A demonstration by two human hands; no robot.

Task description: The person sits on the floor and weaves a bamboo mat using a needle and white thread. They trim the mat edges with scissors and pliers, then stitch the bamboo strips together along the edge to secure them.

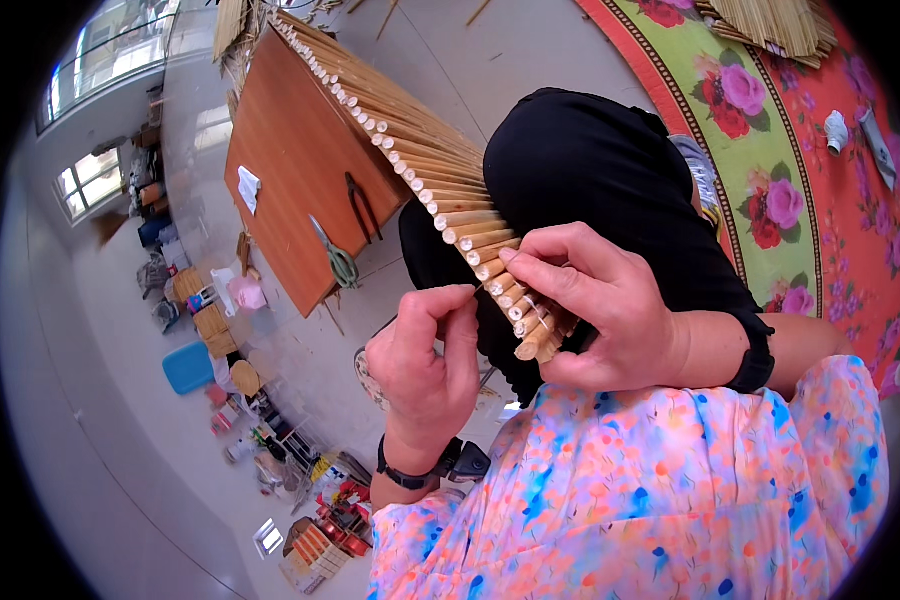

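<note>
A long row of straw-coloured reed stalks [450, 192], bound side by side like a mat, slants across my lap with its pale cut ends facing left. My right hand [615, 310] is closed around the near end of this reed mat, thumb lying on the stalks close to the cut ends. Just left of that edge, my left hand [425, 350] pinches thumb and forefinger together. Something thin and dark seems to run from that pinch to the stalks, too fine to name. White binding shows between the nearest stalks.
Beyond the mat stands a brown wooden table [290, 150] bearing green-handled scissors [338, 262], dark pliers [363, 207] and a white scrap [248, 189]. To the right lies a flowered cloth [785, 190] with another reed bundle [775, 25]. Household clutter and a blue tray [188, 369] line the left wall.
</note>
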